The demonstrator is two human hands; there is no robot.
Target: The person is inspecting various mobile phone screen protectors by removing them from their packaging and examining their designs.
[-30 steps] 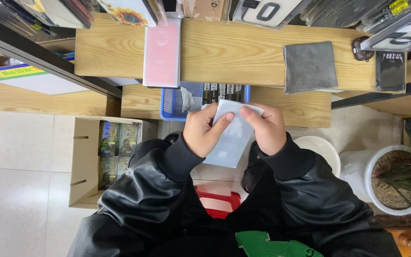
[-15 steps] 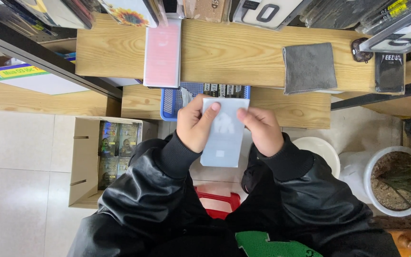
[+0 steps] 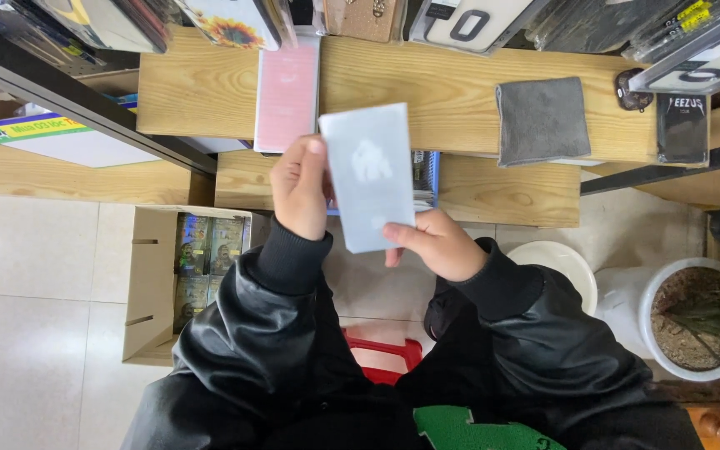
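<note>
Head view, hands over the wooden tabletop (image 3: pixel 460 92). Compared with half a second earlier, I had lifted the pale blue-grey packet (image 3: pixel 370 177) higher and further from my body, so that its upper edge now overlapped the tabletop's top board, and my hands had moved apart along it. My left hand (image 3: pixel 300 190) gripped the packet's left edge, thumb up along the side, fingers (image 3: pixel 317 150) closed on it. My right hand (image 3: pixel 435 243) held the lower right corner, thumb pressed on the front face and the remaining fingers curled behind. Both forearms, in black leather sleeves with ribbed cuffs, rose from below and converged on the packet. The packet was a flat upright rectangle, slightly tilted, matte, with a faint white figure printed near its centre. Just beside it on the tabletop lay a pink packet (image 3: pixel 287 96); further right lay a folded grey cloth (image 3: pixel 542 121). A blue basket (image 3: pixel 427 179) showed behind the packet's right edge.
</note>
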